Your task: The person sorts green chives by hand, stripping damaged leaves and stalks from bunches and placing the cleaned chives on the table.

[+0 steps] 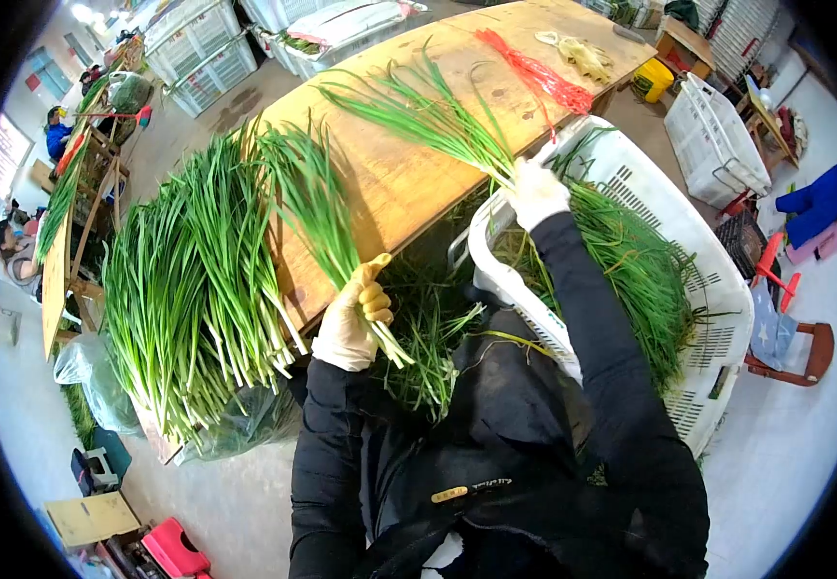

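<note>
My left hand [349, 323], in a pale glove with yellowish fingers, is closed around a bunch of garlic chives [314, 198]. The leaves point away over the table and the white stem ends stick out below my fist. My gloved right hand [538, 193] grips the lower part of another bunch of garlic chives [447, 125], whose leaves fan out above the wooden table [380, 203]. Left of my left hand lies a large pile of garlic chives [177, 280], stems toward me. Beneath my right forearm stands a white plastic crate [723, 352] with loose garlic chives [636, 270] inside.
Red plastic ties [539, 75] and pale gloves [578, 53] lie on the table's far end. Loose leaf scraps [428, 338] hang between the table and my lap. White crates [196, 53] stand beyond the table, another crate [718, 140] at right. A person [21, 253] sits far left.
</note>
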The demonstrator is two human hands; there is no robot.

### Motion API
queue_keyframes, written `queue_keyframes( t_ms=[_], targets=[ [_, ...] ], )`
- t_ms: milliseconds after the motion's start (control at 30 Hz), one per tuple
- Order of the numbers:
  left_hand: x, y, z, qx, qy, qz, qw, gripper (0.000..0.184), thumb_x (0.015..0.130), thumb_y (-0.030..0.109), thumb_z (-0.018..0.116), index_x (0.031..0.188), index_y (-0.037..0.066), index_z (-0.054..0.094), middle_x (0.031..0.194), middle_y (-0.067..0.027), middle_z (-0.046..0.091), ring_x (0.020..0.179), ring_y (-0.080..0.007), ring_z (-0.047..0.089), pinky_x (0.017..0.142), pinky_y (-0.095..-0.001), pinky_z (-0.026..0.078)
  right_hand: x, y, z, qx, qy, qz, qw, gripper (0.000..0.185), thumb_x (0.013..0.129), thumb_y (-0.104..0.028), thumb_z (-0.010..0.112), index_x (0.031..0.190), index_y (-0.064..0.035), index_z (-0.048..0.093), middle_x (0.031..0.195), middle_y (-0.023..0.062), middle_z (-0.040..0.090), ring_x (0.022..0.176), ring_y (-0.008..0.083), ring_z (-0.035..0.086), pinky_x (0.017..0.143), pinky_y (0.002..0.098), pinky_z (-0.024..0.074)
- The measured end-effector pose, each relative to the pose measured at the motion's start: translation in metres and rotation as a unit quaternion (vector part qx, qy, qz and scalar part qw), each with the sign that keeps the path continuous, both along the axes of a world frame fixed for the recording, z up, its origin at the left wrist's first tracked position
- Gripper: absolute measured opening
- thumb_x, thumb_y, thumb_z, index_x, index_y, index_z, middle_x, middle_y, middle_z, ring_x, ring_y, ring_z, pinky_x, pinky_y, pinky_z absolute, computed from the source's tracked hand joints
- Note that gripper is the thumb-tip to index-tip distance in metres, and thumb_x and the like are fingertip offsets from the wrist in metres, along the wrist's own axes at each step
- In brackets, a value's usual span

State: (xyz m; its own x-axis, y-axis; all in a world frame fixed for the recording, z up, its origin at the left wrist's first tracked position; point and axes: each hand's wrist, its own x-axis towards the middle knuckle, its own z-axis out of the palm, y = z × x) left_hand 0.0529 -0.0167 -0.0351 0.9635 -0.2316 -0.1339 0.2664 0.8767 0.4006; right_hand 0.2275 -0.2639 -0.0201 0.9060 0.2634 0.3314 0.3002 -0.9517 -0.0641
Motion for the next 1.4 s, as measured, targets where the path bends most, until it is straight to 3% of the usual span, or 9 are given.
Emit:
queue_keyframes(
  t_ms=[267, 600, 733, 933, 1067, 1200, 1267, 1333, 1400],
  targets=[
    [0.002, 0.002, 0.012, 0.099, 0.088, 0.164, 0.978, 0.027, 0.082, 0.017, 0.055, 0.104, 0.002, 0.052, 0.064, 0.0034, 0.050, 0.050, -0.0048, 0.041, 0.044, -0.0155, 0.035, -0.019, 0.023, 0.057, 0.007, -0.193, 0.036, 0.981, 0.020, 0.078, -0.025, 0.049, 0.087, -0.0076, 0.054, 0.078, 0.0100, 0.052, 0.077, 0.0275, 0.051, 0.064, 0.0378, 0.0432],
    [0.004, -0.007, 0.001, 0.132, 0.013, 0.101, 0.986, 0.049, 0.078, 0.020, 0.060, 0.119, 0.002, 0.040, 0.119, -0.0101, 0.047, 0.080, -0.0056, 0.051, 0.060, -0.0152, 0.041, -0.113, 0.063, 0.018, 0.114, 0.001, 0.226, 0.967, 0.016, 0.084, -0.022, 0.047, 0.074, -0.0100, 0.048, 0.055, 0.0043, 0.044, 0.045, 0.0190, 0.046, 0.040, 0.0279, 0.0375],
    [0.006, -0.006, -0.009, 0.134, 0.035, 0.123, 0.983, 0.038, 0.077, 0.015, 0.060, 0.110, 0.001, 0.048, 0.099, -0.0057, 0.055, 0.070, -0.0075, 0.051, 0.057, -0.0160, 0.043, -0.145, 0.072, -0.005, 0.162, 0.045, 0.289, 0.943, 0.016, 0.081, -0.025, 0.051, 0.081, -0.0092, 0.048, 0.069, 0.0045, 0.051, 0.061, 0.0188, 0.053, 0.052, 0.0303, 0.0429],
    [0.002, -0.014, 0.006, 0.260, 0.050, 0.100, 0.959, 0.022, 0.079, 0.010, 0.057, 0.099, -0.001, 0.055, 0.086, -0.0050, 0.060, 0.059, -0.0064, 0.049, 0.049, -0.0169, 0.040, -0.118, 0.080, -0.018, 0.688, 0.557, 0.170, 0.433, 0.021, 0.085, -0.013, 0.050, 0.100, 0.0009, 0.049, 0.094, 0.0074, 0.058, 0.082, 0.0113, 0.054, 0.076, 0.0233, 0.0441],
    [0.001, -0.011, 0.010, 0.255, 0.102, 0.150, 0.950, 0.022, 0.079, 0.009, 0.057, 0.098, -0.002, 0.055, 0.088, -0.0062, 0.060, 0.058, -0.0065, 0.048, 0.049, -0.0166, 0.040, -0.118, 0.077, -0.003, 0.689, 0.416, 0.234, 0.545, 0.016, 0.086, -0.015, 0.047, 0.086, -0.0010, 0.055, 0.081, 0.0043, 0.061, 0.075, 0.0092, 0.055, 0.066, 0.0216, 0.0415],
    [0.002, 0.009, 0.013, 0.275, 0.074, 0.162, 0.945, 0.025, 0.078, 0.008, 0.057, 0.101, -0.002, 0.052, 0.089, -0.0072, 0.060, 0.060, -0.0079, 0.048, 0.051, -0.0170, 0.040, -0.118, 0.019, 0.004, 0.581, 0.625, 0.399, 0.335, 0.021, 0.088, -0.013, 0.040, 0.088, 0.0017, 0.055, 0.085, 0.0163, 0.060, 0.075, 0.0196, 0.058, 0.064, 0.0238, 0.0447],
    [0.000, 0.015, 0.013, 0.272, 0.057, 0.132, 0.951, 0.026, 0.079, 0.009, 0.056, 0.103, 0.001, 0.049, 0.092, -0.0072, 0.059, 0.070, -0.0125, 0.053, 0.061, -0.0221, 0.045, -0.124, 0.007, 0.017, 0.261, 0.760, 0.300, 0.514, 0.035, 0.083, -0.033, 0.050, 0.093, -0.0006, 0.056, 0.089, 0.0143, 0.060, 0.078, 0.0216, 0.059, 0.065, 0.0291, 0.0466],
    [0.000, 0.007, 0.015, 0.158, 0.082, 0.124, 0.976, 0.025, 0.080, 0.010, 0.055, 0.103, 0.004, 0.049, 0.095, -0.0074, 0.057, 0.083, -0.0185, 0.056, 0.074, -0.0303, 0.048, -0.127, -0.011, 0.022, -0.126, 0.383, 0.345, 0.848, 0.044, 0.078, -0.046, 0.052, 0.093, -0.0047, 0.058, 0.089, 0.0112, 0.061, 0.075, 0.0195, 0.060, 0.065, 0.0302, 0.0464],
    [0.000, 0.003, 0.013, 0.146, 0.090, 0.128, 0.977, 0.027, 0.080, 0.010, 0.053, 0.106, 0.005, 0.047, 0.098, -0.0082, 0.055, 0.092, -0.0226, 0.055, 0.081, -0.0347, 0.046, -0.108, -0.015, 0.057, 0.023, 0.528, 0.158, 0.834, 0.044, 0.078, -0.048, 0.048, 0.084, -0.0069, 0.060, 0.075, 0.0117, 0.061, 0.069, 0.0248, 0.059, 0.065, 0.0336, 0.0460]
  ],
)
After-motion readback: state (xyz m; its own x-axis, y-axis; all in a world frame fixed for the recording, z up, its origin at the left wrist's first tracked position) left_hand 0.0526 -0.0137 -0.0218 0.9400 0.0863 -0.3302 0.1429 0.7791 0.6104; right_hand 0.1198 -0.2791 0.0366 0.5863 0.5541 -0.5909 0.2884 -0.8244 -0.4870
